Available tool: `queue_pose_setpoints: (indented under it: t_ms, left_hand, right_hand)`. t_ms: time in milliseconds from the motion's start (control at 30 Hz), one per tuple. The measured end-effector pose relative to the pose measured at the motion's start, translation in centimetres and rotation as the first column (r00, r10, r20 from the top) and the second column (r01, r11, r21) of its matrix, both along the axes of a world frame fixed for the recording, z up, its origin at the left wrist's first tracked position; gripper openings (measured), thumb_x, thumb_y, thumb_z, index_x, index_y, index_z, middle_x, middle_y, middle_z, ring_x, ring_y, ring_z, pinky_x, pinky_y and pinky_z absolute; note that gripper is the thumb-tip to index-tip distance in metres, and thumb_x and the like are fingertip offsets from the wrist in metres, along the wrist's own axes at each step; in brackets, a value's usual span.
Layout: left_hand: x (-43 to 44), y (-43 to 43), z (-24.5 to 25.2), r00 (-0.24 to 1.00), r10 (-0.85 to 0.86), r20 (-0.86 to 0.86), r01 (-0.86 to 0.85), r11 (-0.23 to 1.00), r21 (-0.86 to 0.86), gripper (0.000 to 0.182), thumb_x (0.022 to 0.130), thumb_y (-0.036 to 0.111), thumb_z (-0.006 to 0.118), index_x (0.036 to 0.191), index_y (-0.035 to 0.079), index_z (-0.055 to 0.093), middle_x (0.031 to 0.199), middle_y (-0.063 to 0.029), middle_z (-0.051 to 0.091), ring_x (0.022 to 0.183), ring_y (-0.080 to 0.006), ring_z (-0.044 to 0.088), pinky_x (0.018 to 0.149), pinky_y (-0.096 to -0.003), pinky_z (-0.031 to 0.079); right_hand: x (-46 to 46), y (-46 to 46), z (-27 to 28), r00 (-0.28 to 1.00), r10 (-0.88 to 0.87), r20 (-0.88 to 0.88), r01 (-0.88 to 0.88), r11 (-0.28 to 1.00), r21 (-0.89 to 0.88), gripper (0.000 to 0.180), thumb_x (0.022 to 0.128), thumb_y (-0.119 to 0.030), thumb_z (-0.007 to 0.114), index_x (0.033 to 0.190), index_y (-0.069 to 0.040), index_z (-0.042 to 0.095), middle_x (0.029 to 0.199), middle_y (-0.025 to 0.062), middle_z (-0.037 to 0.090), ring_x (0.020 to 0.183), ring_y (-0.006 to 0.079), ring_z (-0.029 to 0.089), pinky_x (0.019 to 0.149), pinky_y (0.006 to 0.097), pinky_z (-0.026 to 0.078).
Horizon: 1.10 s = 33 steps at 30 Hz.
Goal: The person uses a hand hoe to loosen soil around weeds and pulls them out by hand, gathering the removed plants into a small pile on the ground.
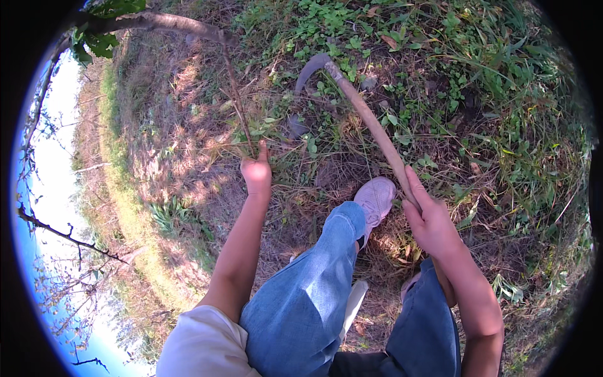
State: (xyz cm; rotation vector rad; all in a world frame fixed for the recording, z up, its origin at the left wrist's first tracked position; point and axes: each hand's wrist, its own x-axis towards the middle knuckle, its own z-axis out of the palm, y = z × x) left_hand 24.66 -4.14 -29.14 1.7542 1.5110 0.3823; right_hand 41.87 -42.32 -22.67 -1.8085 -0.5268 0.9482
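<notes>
My right hand (431, 221) grips the wooden handle of a sickle (372, 120). Its curved metal blade (311, 68) is up ahead, hooking to the left just over low green weeds (348, 42). On the left, my left hand (257, 169) is closed around a small bunch of grass and leafy stems (256, 132), thumb pointing forward. A thin brown stick (238, 96) runs down to this hand; whether it is held too, I cannot tell. The sickle blade and my left hand are apart.
A thick tree limb (165, 21) reaches in from the upper left, with bare thorny twigs (70, 238) below it. My pink shoe (375, 198) stands between the hands on dry grass. A grey stone (297, 126) lies right of my left hand. Denser grass (513, 85) grows at right.
</notes>
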Motion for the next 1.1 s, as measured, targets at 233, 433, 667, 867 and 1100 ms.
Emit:
queue_pose_setpoints:
  t_ms: [233, 433, 667, 867, 1100]
  left_hand:
    - [1.5, -5.2, -4.0, 0.661, -0.587, -0.467, 0.713, 0.685, 0.148, 0.058, 0.077, 0.033, 0.082, 0.117, -0.003, 0.06, 0.106, -0.0244, 0.065, 0.097, -0.0417, 0.063, 0.085, -0.0465, 0.053]
    - [1.9, -6.8, -7.1, 0.593, -0.468, -0.655, 0.679, 0.728, 0.094, 0.037, 0.075, 0.009, 0.069, 0.11, -0.001, 0.062, 0.095, -0.0218, 0.067, 0.087, -0.0407, 0.066, 0.076, -0.0471, 0.055]
    - [0.4, -5.7, -5.3, 0.634, -0.512, -0.58, 0.638, 0.77, 0.017, 0.017, 0.077, 0.014, 0.067, 0.093, 0.008, 0.071, 0.087, -0.0203, 0.069, 0.085, -0.0388, 0.068, 0.074, -0.049, 0.056]
    - [0.8, -8.0, -2.5, 0.475, -0.624, -0.62, 0.786, 0.617, -0.019, 0.024, 0.074, 0.016, 0.069, 0.097, 0.012, 0.073, 0.089, -0.017, 0.07, 0.082, -0.0386, 0.068, 0.074, -0.0489, 0.055]
    - [-0.6, -9.6, -0.3, 0.887, -0.419, -0.194, 0.436, 0.899, 0.053, 0.02, 0.079, 0.013, 0.072, 0.099, 0.007, 0.073, 0.091, -0.0185, 0.07, 0.072, -0.028, 0.07, 0.065, -0.0358, 0.054]
  right_hand:
    - [1.6, -2.8, 1.6, 0.994, 0.006, 0.108, 0.005, 0.995, -0.098, 0.064, 0.09, 0.002, 0.06, 0.15, -0.01, 0.042, 0.078, 0.0176, 0.062, 0.062, 0.0281, 0.06, 0.063, 0.0343, 0.05]
    - [-1.2, -7.0, -1.1, 0.977, 0.137, 0.165, -0.109, 0.98, -0.166, 0.069, 0.088, 0.0, 0.063, 0.151, -0.016, 0.041, 0.083, 0.0228, 0.064, 0.074, 0.0388, 0.066, 0.068, 0.0398, 0.052]
    - [-3.6, -9.9, -0.5, 0.959, 0.167, 0.231, -0.128, 0.976, -0.174, 0.064, 0.088, 0.001, 0.062, 0.148, -0.007, 0.043, 0.08, 0.0207, 0.064, 0.074, 0.0379, 0.067, 0.068, 0.0431, 0.052]
    - [-4.6, -15.6, 3.2, 0.999, 0.037, 0.034, -0.026, 0.961, -0.277, 0.063, 0.088, 0.003, 0.058, 0.148, 0.0, 0.04, 0.08, 0.0233, 0.064, 0.065, 0.0274, 0.065, 0.063, 0.0342, 0.05]
    - [-4.9, -13.4, 6.8, 0.997, -0.075, -0.001, 0.071, 0.954, -0.292, 0.064, 0.086, 0.007, 0.059, 0.147, 0.005, 0.039, 0.075, 0.0156, 0.059, 0.064, 0.0103, 0.053, 0.06, 0.0223, 0.043]
